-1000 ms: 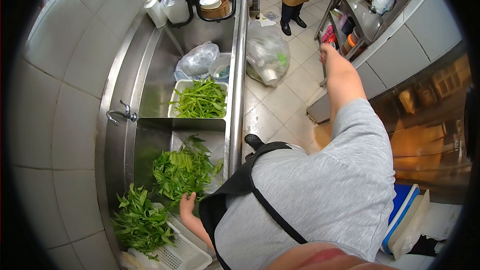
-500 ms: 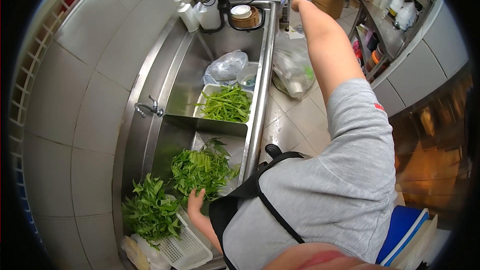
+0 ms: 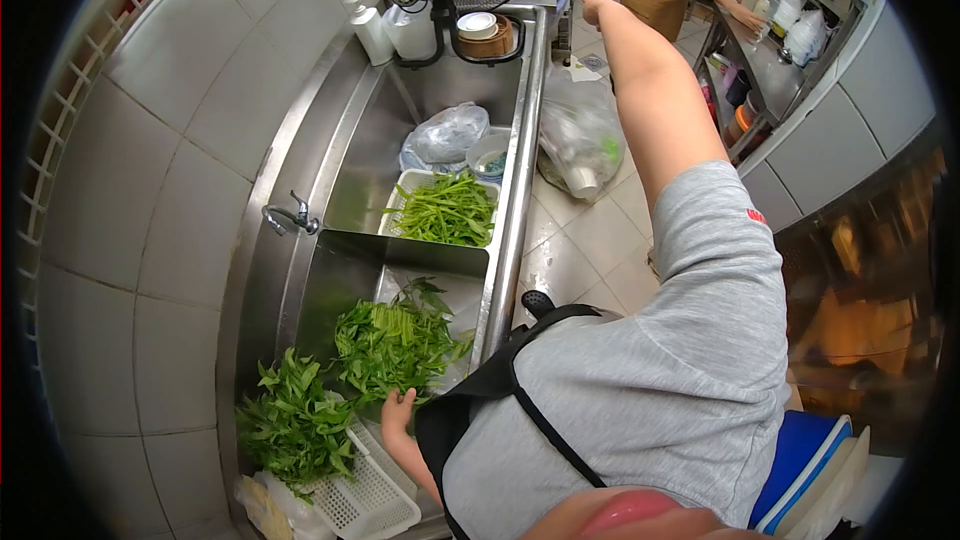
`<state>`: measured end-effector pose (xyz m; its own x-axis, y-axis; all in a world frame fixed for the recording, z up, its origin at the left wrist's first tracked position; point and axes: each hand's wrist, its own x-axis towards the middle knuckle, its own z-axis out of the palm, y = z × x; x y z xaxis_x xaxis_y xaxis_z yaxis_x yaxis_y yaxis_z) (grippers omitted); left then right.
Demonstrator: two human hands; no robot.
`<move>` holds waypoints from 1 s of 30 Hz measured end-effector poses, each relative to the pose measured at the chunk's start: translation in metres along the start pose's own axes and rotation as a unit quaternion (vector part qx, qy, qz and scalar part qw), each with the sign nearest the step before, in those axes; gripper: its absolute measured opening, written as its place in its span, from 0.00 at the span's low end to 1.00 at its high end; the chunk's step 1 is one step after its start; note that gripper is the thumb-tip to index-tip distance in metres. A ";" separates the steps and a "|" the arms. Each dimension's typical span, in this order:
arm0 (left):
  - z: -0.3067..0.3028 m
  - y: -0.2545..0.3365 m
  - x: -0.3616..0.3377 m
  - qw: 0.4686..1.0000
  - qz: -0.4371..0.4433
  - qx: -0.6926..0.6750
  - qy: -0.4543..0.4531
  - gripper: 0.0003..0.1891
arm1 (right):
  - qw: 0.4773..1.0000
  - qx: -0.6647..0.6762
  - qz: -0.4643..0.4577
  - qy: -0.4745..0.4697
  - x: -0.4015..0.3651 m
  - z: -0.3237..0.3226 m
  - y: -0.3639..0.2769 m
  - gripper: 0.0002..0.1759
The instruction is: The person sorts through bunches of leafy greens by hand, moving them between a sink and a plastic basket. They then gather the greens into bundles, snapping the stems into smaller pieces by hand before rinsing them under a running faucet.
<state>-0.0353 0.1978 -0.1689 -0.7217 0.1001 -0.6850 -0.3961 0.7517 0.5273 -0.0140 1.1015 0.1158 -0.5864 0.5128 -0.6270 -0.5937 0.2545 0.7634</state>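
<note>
Steel sink (image 3: 512, 190) is set along a tiled wall. Left hand (image 3: 395, 412) is laid open, fingers spread, on cut greens (image 3: 395, 340) in the near basin; nothing is clasped. Right hand (image 3: 592, 8) is held far ahead, and its grip cannot be told. White basket (image 3: 375, 500) is seen just beside.

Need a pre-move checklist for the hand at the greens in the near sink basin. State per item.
1. Left hand on the cut greens: ok, the fingers touch the pile's near edge; grip cannot tell.
2. Right hand free: cannot tell, it is stretched out past the sink and too small to read.
3. Room in the white basket: ok, part is bare; leafy greens cover one end.
4. Tap off: ok, no stream shows.
5. Tray of stems kept apart: ok, behind the divider.
6. Floor beside the sink: not ok, a plastic bag sits there.
</note>
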 end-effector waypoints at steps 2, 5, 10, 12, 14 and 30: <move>0.001 0.023 -0.015 0.998 0.003 0.067 -0.011 0.36 | 0.999 -0.037 -0.007 0.011 -0.002 0.000 -0.008 0.34; 0.004 0.035 -0.020 0.996 -0.008 0.085 -0.007 0.34 | 0.494 0.853 0.102 -0.134 0.024 0.010 -0.005 0.38; 0.003 0.019 -0.002 0.996 -0.003 0.086 -0.023 0.33 | 0.368 0.893 0.257 -0.028 -0.101 -0.063 -0.005 0.37; 0.004 0.014 0.000 0.996 -0.004 0.088 -0.021 0.33 | 0.316 0.911 0.263 -0.020 -0.110 -0.067 -0.008 0.38; 0.005 0.016 -0.006 0.996 -0.005 0.090 -0.019 0.33 | 0.308 0.915 0.255 -0.053 -0.079 -0.046 -0.009 0.39; 0.012 -0.053 0.052 0.997 0.024 -0.058 -0.041 0.36 | 0.250 0.941 0.218 -0.069 -0.011 -0.015 -0.028 0.45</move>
<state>-0.0453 0.1708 -0.2388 -0.6950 0.1902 -0.6934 -0.4291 0.6641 0.6123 0.0004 1.0768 0.0989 -0.2681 0.8185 -0.5081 0.8965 0.0188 -0.4427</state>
